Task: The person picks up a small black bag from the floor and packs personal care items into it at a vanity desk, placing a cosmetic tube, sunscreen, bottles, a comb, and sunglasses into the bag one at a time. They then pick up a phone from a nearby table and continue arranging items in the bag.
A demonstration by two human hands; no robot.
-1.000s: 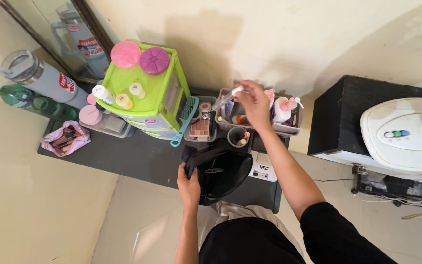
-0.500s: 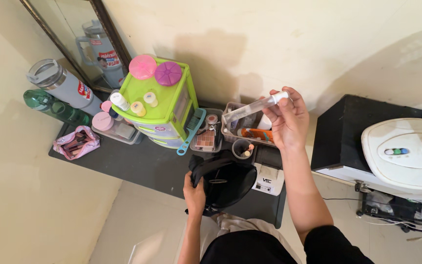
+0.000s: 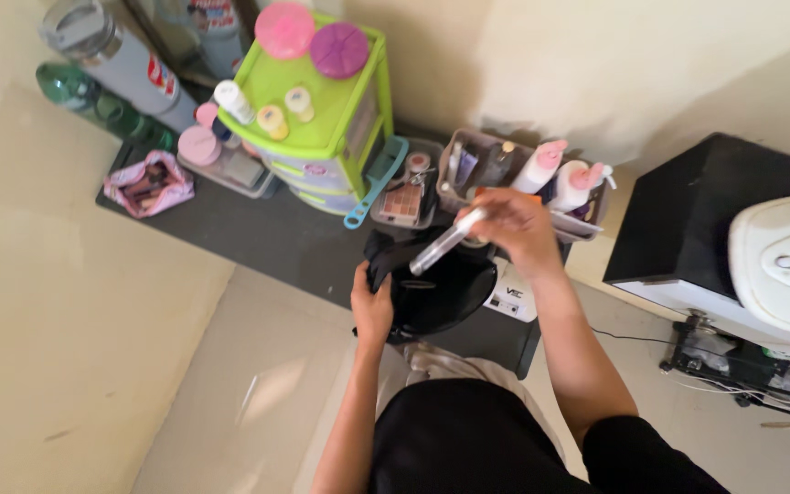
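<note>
2 hands work over a dark tabletop (image 3: pixel 258 240) set against a pale wall. The right hand (image 3: pixel 514 233) is closed around the capped end of a slim clear tube (image 3: pixel 446 241), which slants down and to the left so that its lower tip hangs above the open mouth of a black pouch (image 3: pixel 441 291). The left hand (image 3: pixel 372 306) is curled shut on the pouch's left rim, holding the soft fabric open at the near edge of the tabletop. The tube looks light, stiff and smooth, likely slippery, so a pinch near the cap seems the surest hold; the pouch appears limp and would sag unless gripped at the rim. Beyond it, along the far edge, stand a lime-green drawer unit (image 3: pixel 322 137) topped with small jars, a teal comb (image 3: pixel 375 183), an eyeshadow palette (image 3: pixel 401 203) and a grey organiser tray (image 3: pixel 468 151) of bottles. A pink pouch (image 3: pixel 148 183) lies at the left end.
</note>
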